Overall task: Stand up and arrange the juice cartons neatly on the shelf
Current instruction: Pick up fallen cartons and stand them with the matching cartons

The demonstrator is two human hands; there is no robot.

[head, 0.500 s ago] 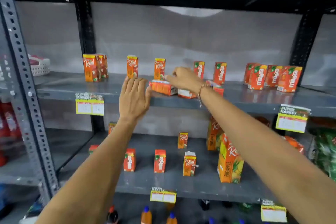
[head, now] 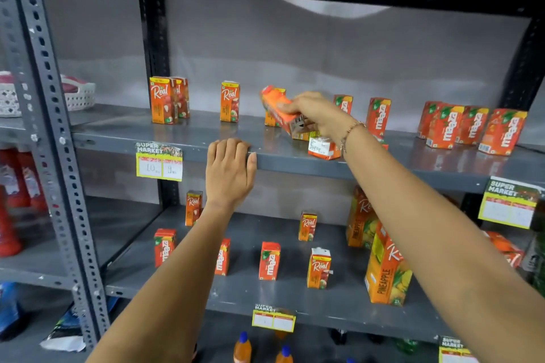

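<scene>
My right hand grips a small orange juice carton and holds it tilted, its top pointing up-left, just above the grey upper shelf. Another small carton lies flat on the shelf below my wrist. Upright Real cartons stand to the left, one more beside them. Upright Maaza cartons are grouped at the right. My left hand rests on the shelf's front edge, fingers curled over it, holding nothing.
The lower shelf carries several small upright cartons and two tall pineapple cartons at the right. Price labels hang on the shelf edges. A perforated steel upright stands at the left. A white basket sits beyond it.
My right hand has lifted the flat-lying carton off the shelf and tipped it towards upright. My left hand has dropped onto the shelf's front edge.
</scene>
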